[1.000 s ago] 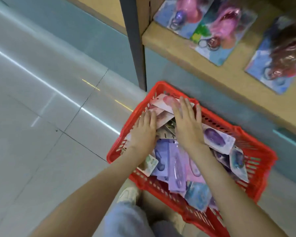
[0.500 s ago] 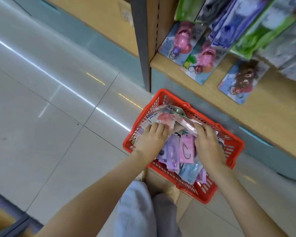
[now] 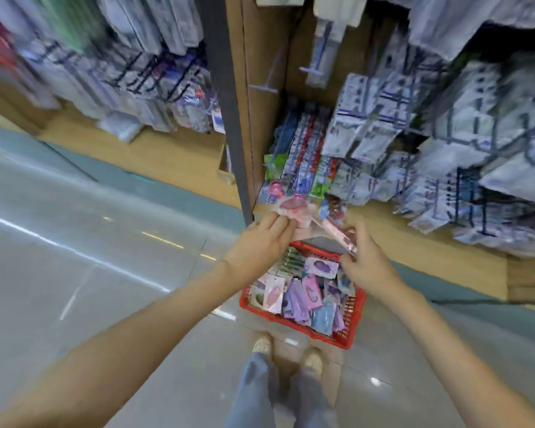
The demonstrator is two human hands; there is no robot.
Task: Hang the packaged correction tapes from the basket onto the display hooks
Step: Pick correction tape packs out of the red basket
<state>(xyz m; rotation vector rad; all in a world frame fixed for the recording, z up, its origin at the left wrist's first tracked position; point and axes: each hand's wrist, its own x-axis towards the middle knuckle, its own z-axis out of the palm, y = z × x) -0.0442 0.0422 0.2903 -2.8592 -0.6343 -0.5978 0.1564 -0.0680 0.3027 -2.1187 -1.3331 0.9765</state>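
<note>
Our left hand (image 3: 260, 242) and right hand (image 3: 368, 264) pinch flat glossy pink packs (image 3: 337, 234) above the red lattice basket (image 3: 348, 339), blurred shelf goods (image 3: 383, 118) behind.

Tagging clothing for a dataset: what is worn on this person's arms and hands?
Nothing visible. The left arm and right arm are bare to the frame edge, no sleeves. The left hand and right hand have no gloves, watch or bracelet; blur could hide a thin ring.

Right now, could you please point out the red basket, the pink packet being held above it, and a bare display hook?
red basket (image 3: 352, 316), head view, on its right side wall.
pink packet (image 3: 337, 233), head view, on the middle of its visible length.
bare display hook (image 3: 263, 87), head view, on its front crossbar.
</note>
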